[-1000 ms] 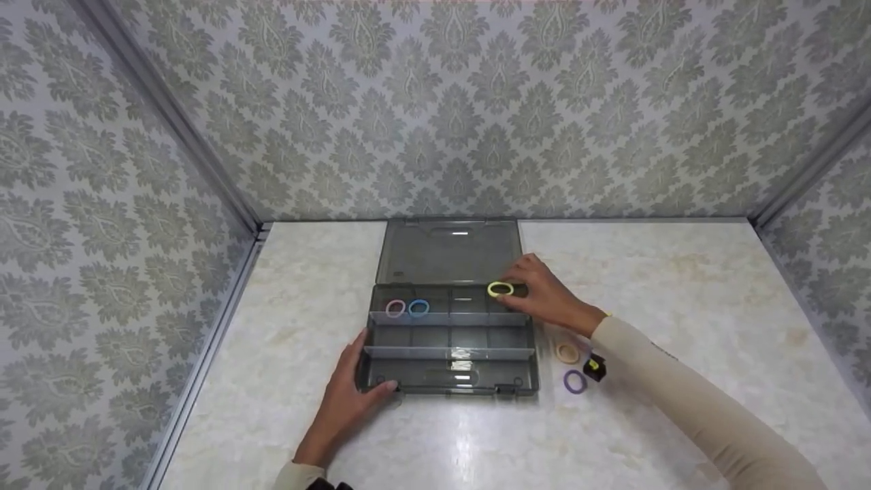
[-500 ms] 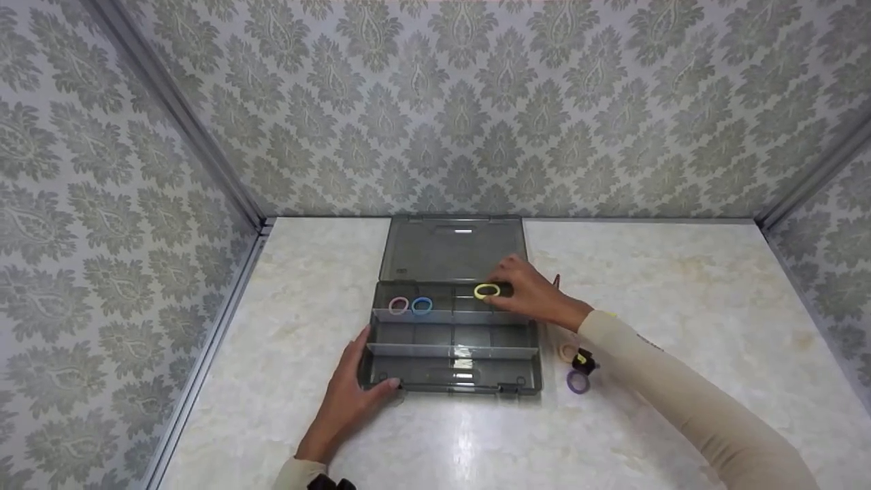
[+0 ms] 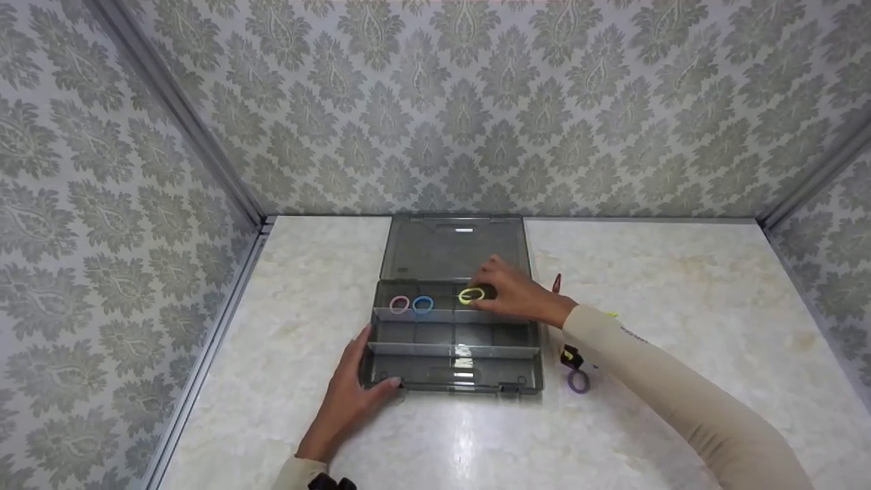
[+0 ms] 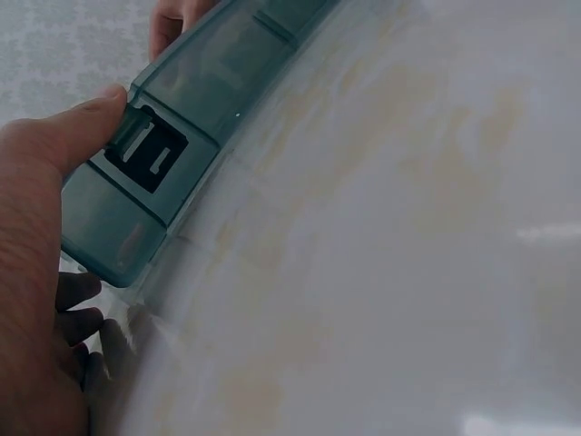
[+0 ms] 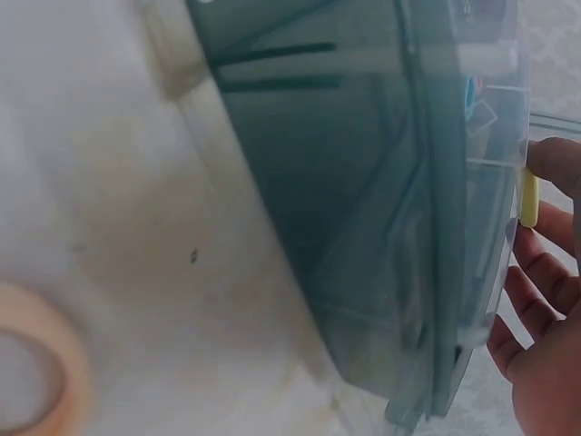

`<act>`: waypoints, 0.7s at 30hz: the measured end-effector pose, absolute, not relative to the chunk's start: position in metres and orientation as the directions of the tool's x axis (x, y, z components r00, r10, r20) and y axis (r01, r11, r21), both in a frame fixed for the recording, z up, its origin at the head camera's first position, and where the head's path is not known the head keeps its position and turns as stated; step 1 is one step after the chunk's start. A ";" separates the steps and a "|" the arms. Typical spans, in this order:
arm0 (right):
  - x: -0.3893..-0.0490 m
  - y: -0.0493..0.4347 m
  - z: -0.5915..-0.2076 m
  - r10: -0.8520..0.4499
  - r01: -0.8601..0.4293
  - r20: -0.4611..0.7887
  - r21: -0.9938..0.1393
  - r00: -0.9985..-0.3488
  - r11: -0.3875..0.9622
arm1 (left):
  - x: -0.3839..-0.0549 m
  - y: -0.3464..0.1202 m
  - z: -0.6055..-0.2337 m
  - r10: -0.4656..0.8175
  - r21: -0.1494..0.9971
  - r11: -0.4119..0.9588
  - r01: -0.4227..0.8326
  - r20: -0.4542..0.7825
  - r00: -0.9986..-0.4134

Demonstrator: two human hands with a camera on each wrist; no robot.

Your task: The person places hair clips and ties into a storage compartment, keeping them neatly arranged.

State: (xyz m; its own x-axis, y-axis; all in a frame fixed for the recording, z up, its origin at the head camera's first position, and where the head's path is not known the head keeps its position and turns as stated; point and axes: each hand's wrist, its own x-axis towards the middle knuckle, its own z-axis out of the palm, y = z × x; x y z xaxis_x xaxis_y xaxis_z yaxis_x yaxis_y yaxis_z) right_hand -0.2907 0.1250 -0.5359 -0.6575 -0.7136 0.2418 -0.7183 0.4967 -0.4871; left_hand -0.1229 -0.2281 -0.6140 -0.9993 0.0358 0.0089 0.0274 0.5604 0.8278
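In the head view our left hand (image 3: pixel 347 395) lies toward seven o'clock, thumb spread from the fingers and pointing to two. Our sleeved right forearm (image 3: pixel 660 384) reaches toward ten o'clock, the right hand (image 3: pixel 518 291) pinching between thumb and fingers.

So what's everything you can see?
Box: one, translucent grey, lid open
Pink ring: one, box's back row
Blue ring: one, beside pink ring
Yellow ring: one, in right hand
Purple ring: one, right of box
Peach ring: one, on table
Black object: one, by purple ring
Red object: one, right of box
Yellow object: one, by right sleeve
Table: one, cream, under box
Walls: three, patterned grey, around table
Left hand: one, gripping box
Right hand: one, over box
Sleeves: two, beige, arms
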 end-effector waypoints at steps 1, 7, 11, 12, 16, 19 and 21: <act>-0.291 0.123 -0.536 -0.720 -0.720 0.231 -0.481 -0.655 0.500 | -0.123 -0.227 -0.614 0.031 0.826 0.563 0.017 0.000 -1.000; -0.292 0.114 -0.534 -0.731 -0.710 0.179 -0.472 -0.658 0.523 | -0.123 -0.224 -0.612 0.007 0.816 0.577 -0.034 -0.047 -0.999; -0.294 0.108 -0.533 -0.736 -0.703 0.152 -0.470 -0.660 0.534 | -0.124 -0.225 -0.612 0.004 0.815 0.578 -0.035 -0.046 -0.999; -0.294 0.107 -0.533 -0.740 -0.704 0.145 -0.469 -0.657 0.533 | -0.124 -0.225 -0.611 0.004 0.815 0.579 -0.033 -0.043 -0.999; -0.296 0.100 -0.533 -0.755 -0.717 0.133 -0.454 -0.641 0.529 | -0.125 -0.226 -0.612 0.009 0.812 0.583 -0.020 -0.032 -0.999; -0.298 0.096 -0.532 -0.766 -0.729 0.129 -0.439 -0.630 0.526 | -0.125 -0.226 -0.613 0.013 0.812 0.584 -0.009 -0.020 -1.000; -0.299 0.093 -0.531 -0.772 -0.734 0.124 -0.432 -0.623 0.523 | -0.125 -0.227 -0.613 0.016 0.811 0.584 0.002 -0.009 -1.000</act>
